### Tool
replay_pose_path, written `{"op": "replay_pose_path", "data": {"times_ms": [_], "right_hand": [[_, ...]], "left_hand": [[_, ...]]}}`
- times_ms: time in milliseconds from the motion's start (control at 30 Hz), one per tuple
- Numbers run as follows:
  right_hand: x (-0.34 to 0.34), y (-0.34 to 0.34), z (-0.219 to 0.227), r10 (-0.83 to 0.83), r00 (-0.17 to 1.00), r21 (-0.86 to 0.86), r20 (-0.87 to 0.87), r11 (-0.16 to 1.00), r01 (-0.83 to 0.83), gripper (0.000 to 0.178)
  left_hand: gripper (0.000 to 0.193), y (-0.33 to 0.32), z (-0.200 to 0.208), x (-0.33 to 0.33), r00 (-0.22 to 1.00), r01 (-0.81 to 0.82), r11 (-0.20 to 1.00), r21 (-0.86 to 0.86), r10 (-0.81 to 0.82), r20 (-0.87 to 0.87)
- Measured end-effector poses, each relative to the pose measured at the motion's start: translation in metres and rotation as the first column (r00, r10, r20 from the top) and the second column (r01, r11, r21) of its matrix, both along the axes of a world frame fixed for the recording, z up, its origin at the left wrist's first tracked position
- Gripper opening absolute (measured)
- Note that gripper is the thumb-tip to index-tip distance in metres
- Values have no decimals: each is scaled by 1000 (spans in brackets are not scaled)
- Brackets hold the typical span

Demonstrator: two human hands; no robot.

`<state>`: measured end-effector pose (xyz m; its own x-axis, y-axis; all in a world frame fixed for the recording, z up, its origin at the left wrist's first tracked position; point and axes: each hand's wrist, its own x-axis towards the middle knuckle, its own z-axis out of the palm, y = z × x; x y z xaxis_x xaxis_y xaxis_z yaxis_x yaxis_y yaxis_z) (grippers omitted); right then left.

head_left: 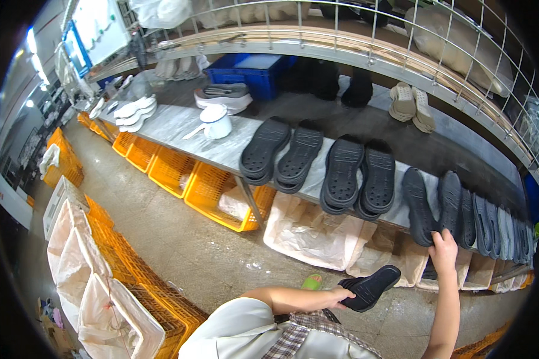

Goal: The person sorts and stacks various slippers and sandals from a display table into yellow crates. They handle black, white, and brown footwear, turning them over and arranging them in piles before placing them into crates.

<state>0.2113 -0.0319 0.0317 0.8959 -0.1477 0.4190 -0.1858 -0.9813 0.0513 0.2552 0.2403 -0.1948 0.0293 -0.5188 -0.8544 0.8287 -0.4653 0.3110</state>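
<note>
Soles line the front edge of a long grey workbench, and everything below is placed against that bench. At its near edge toward the right end, the right hand reaches up with fingers closed on the lower end of a black sole that overhangs the lip, heel end past the edge. Just beside it along the edge lie more dark soles, packed side by side with hardly any gap, and further left two stacked pairs of black soles also jut over the lip. Below the bench and well apart from it, the left hand is clamped on another black sole, held roughly level in the open air above the concrete floor. That floor forms a broad aisle in front of the bench. Under the bench sit orange crates and pale sacks, their rims close to the bench's front line. A white cup and white insoles rest further along the bench top.
</note>
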Motion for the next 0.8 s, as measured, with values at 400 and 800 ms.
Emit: {"op": "replay_pose_path", "data": {"times_ms": [400, 800], "right_hand": [[-5, 132, 75, 277, 935, -213, 223, 949, -231, 42], [321, 463, 92, 812, 583, -35, 28, 584, -811, 37]], "left_hand": [[50, 210, -64, 52, 864, -503, 846, 174, 492, 106], [39, 480, -65, 138, 396, -898, 372, 234, 916, 66]]}}
